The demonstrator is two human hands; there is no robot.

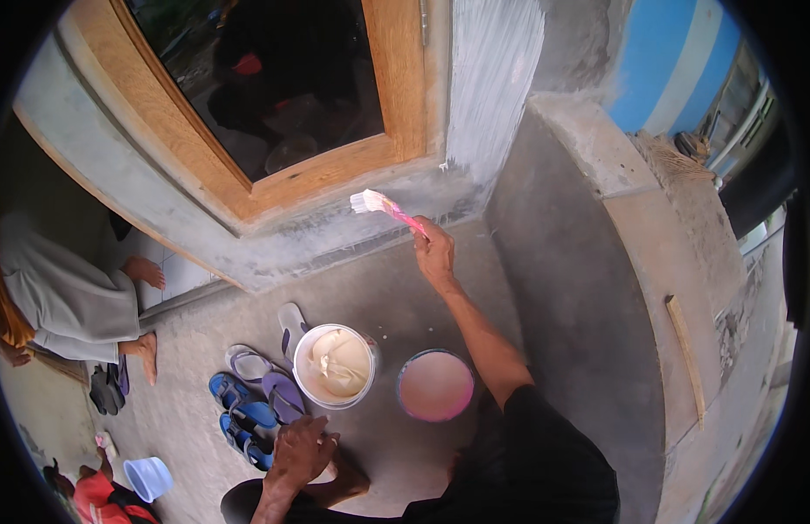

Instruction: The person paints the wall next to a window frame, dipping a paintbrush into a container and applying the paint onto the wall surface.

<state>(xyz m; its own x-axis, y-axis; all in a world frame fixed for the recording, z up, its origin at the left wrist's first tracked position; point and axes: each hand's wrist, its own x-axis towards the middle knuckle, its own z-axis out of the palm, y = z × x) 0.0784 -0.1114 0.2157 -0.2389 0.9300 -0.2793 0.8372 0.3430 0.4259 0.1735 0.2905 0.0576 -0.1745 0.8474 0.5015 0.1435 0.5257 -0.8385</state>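
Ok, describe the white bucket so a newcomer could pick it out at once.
Find the wooden-framed window, then the grey floor below it. On it, the white bucket stands just right of the sandals. Unlike the pink-rimmed container to its right, it holds a thick, folded cream-coloured mass.

Brush (396, 212) in right fingers (420, 229); wall (457, 188) beyond. Tub (335, 403) beyond left fingers (312, 428), sandals (261, 413) to their left, lid or second tub (435, 386) right.
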